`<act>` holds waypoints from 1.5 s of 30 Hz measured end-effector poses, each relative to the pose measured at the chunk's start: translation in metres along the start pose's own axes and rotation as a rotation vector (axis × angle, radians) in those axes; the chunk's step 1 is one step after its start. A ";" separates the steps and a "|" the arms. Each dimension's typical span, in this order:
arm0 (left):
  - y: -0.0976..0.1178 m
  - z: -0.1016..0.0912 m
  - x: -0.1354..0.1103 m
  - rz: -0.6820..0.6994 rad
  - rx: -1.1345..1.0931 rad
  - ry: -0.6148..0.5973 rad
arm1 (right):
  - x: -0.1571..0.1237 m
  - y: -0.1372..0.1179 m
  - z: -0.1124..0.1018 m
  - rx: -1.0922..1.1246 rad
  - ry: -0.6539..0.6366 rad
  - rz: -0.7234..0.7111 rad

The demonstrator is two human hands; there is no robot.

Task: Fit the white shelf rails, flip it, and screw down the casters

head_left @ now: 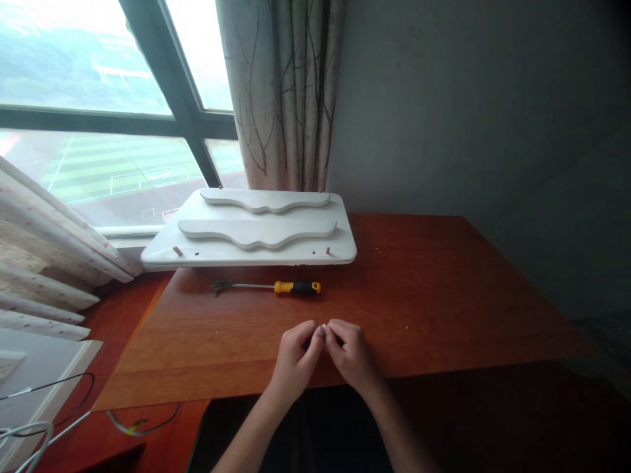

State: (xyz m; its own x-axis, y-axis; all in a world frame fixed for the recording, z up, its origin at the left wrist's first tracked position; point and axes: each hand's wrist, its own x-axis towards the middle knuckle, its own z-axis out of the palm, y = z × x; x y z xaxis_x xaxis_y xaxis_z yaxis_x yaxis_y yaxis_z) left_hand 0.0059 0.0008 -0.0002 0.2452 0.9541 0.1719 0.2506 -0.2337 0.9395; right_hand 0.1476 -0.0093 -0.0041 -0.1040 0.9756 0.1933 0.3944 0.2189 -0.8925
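Observation:
My left hand point(296, 351) and my right hand point(349, 351) rest together on the near part of a reddish wooden board point(444, 295), fingers curled and fingertips touching each other. Whether anything small sits between the fingertips I cannot make out. A screwdriver point(269, 286) with a yellow and black handle lies on the board just beyond my hands, shaft pointing left. Behind it lies a white flat panel point(207, 249) bearing two wavy-edged white pieces point(259, 231), with wooden dowels standing near its front corners.
A window with a dark frame point(162, 79) and a patterned curtain point(283, 92) stand behind the panel. A grey wall point(468, 98) runs along the right. Pale curtain folds point(44, 263) and loose cables point(49, 407) lie at the left.

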 end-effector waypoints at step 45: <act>0.002 0.001 0.000 -0.004 -0.009 0.000 | 0.000 0.001 0.000 0.015 0.012 -0.008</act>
State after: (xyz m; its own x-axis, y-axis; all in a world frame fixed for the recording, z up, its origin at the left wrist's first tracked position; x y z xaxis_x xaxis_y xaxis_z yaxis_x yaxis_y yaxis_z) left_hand 0.0071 0.0005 0.0013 0.2439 0.9551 0.1685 0.2435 -0.2284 0.9426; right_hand 0.1477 -0.0087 -0.0047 -0.0960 0.9740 0.2050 0.3798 0.2262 -0.8970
